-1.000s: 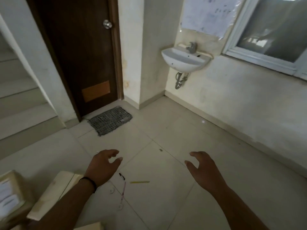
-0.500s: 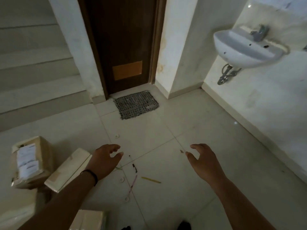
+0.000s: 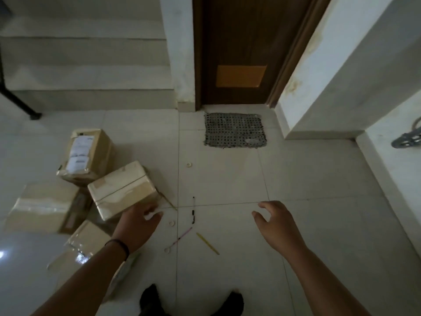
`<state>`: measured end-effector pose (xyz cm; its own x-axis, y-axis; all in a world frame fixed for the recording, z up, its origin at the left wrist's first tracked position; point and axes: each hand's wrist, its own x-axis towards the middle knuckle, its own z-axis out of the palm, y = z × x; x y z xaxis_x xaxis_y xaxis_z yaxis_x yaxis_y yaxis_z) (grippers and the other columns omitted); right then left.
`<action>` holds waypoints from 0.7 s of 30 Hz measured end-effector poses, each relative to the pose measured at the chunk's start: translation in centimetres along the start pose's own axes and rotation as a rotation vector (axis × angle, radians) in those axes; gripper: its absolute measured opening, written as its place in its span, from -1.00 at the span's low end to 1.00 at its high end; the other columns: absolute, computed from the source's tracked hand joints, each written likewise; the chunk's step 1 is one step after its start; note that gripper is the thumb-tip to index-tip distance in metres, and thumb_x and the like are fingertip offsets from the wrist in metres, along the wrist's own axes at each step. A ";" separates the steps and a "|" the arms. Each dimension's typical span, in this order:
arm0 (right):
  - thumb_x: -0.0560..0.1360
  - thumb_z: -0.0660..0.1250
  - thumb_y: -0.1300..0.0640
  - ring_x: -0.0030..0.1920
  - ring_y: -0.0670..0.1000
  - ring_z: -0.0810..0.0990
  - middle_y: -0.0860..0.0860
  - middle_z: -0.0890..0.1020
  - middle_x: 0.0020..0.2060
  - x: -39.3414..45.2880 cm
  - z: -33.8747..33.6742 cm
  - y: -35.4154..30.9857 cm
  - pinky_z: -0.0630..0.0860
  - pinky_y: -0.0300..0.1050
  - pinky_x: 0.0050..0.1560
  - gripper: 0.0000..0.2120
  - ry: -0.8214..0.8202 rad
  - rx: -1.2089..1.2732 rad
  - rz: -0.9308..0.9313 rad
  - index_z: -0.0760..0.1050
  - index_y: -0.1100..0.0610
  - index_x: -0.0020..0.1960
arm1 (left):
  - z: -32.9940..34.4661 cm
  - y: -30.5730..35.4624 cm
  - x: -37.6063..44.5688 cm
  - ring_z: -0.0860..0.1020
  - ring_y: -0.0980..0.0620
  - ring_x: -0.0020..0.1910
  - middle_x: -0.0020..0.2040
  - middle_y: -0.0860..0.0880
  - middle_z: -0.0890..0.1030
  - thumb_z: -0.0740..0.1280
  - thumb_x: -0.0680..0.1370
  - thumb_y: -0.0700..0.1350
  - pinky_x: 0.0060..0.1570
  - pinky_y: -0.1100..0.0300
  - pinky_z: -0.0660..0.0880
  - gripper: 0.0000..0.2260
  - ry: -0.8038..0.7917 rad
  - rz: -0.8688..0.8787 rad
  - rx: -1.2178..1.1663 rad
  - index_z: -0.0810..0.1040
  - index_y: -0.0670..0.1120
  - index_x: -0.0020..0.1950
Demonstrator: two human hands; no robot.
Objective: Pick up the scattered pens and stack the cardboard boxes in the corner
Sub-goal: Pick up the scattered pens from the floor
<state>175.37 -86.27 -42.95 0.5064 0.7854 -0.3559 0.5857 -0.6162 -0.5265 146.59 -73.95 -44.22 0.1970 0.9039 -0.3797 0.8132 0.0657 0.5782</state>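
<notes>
fingers loosely curled on both hands, nothing held. left hand point(image 3: 139, 226) hovers at 7 o'clock, right hand point(image 3: 276, 224) at 4 o'clock. pens between them on the floor tiles point(image 3: 319, 179): black pen point(image 3: 193, 210), pink pen point(image 3: 182, 236), yellow pen point(image 3: 207, 243). four cardboard boxes scattered at 9 o'clock: labelled box point(image 3: 85, 156), taped box point(image 3: 121, 190) just beside left hand, two more at 8 o'clock.

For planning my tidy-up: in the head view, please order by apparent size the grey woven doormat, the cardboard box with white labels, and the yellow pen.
1. Grey woven doormat
2. Cardboard box with white labels, nearly alike; the mat lies farther away, so this order is unsure.
3. Yellow pen, clearly smallest.
</notes>
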 end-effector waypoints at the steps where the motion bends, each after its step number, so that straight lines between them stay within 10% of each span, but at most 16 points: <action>1: 0.53 0.27 -0.01 0.27 0.03 0.45 -0.01 0.47 0.27 0.8 0.1 0.3 0.40 -0.07 0.28 -0.64 -0.017 -0.009 -0.009 0.48 0.09 0.28 | 0.5 -0.1 -0.1 0.51 0.00 0.12 0.10 -0.04 0.58 0.33 0.52 -0.05 0.09 0.21 0.38 -0.69 0.016 -0.033 -0.021 0.55 -0.12 0.23; 21: 0.54 0.29 0.08 0.22 0.02 0.47 0.03 0.49 0.20 19.7 8.7 -6.9 0.33 -0.23 0.10 -0.73 -0.234 -0.150 -0.231 0.52 0.15 0.19 | 3.9 -6.2 8.3 0.40 0.17 -0.03 0.14 -0.01 0.58 0.32 0.53 -0.02 -0.09 0.35 0.27 -0.72 0.265 -0.340 -0.099 0.57 -0.05 0.21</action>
<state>175.80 -66.00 -53.05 0.2011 0.8862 -0.4173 0.7630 -0.4089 -0.5006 145.34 -68.47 -53.78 -0.2307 0.9000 -0.3698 0.7484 0.4070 0.5237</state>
